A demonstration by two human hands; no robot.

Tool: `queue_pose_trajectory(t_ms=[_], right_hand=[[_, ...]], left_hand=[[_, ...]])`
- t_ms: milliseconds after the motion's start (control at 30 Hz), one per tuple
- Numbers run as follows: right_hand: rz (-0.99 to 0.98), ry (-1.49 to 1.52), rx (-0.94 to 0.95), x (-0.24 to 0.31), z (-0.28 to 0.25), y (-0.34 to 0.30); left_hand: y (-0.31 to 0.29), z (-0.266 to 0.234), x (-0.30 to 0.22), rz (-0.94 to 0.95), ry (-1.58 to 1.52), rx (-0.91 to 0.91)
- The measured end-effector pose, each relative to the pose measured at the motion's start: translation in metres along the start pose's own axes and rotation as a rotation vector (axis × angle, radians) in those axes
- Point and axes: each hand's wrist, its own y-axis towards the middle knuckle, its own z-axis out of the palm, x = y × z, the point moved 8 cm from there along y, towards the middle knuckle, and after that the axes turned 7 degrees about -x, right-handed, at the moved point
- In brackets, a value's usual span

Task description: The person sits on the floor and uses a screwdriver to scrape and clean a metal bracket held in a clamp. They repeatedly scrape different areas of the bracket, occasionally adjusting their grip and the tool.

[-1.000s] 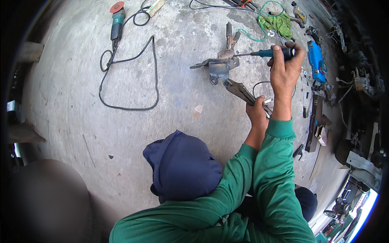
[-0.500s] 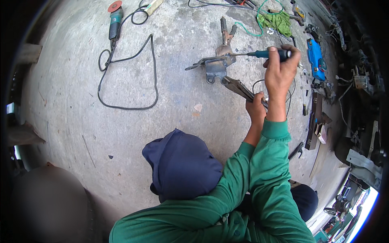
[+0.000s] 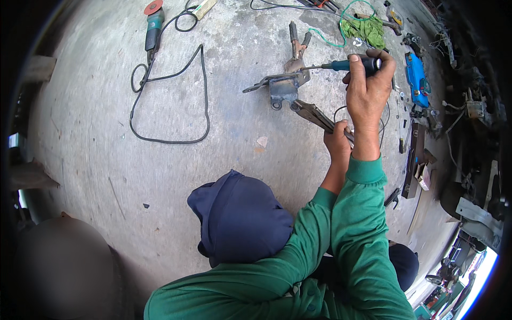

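In my right hand [image 3: 368, 96] is a screwdriver [image 3: 341, 65] with a teal and black handle; the fingers are wrapped round it. Its shaft points left, and the tip meets the upper part of a dark metal bracket [image 3: 284, 89]. Below and nearer, my left hand [image 3: 337, 141] is closed round the handles of long metal pliers [image 3: 316, 114]. The jaws of the pliers reach the bracket's lower right corner. A clamp with copper-coloured jaws [image 3: 298, 50] sits at the bracket's far end.
An angle grinder [image 3: 153, 32] with a red disc lies far left, its black cord [image 3: 205, 101] looped over the concrete floor. A green cloth [image 3: 365, 31] and a hammer [image 3: 394, 25] are far right. A blue case [image 3: 415, 77] and scattered tools line the right side.
The right hand and the screwdriver have shifted slightly left and away from me, and the tip has moved a little along the bracket. The left hand keeps its hold on the pliers.
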Motion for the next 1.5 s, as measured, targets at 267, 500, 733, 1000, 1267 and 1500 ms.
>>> queue_pose_trajectory(t_ms=[267,500,733,1000,1267,1500], right_hand=[[0.098,0.053,0.065,-0.015,0.019,-0.007],[-0.051,0.045,-0.070,0.014,-0.023,0.001],[0.037,0.023,0.007,-0.001,-0.008,-0.016],[0.087,0.075,-0.003,-0.017,-0.011,-0.012],[0.253,0.298,-0.088,-0.083,-0.023,-0.025],[0.298,0.391,-0.004,-0.085,-0.022,-0.060]], left_hand=[[0.013,0.001,-0.002,0.008,-0.061,-0.048],[-0.019,0.019,0.006,-0.208,-0.264,0.023],[-0.012,0.000,0.015,-0.058,-0.140,-0.017],[-0.001,-0.014,0.022,-0.133,-0.270,-0.007],[0.003,-0.009,0.032,-0.123,-0.304,0.070],[0.017,-0.019,0.042,-0.057,-0.158,0.065]])
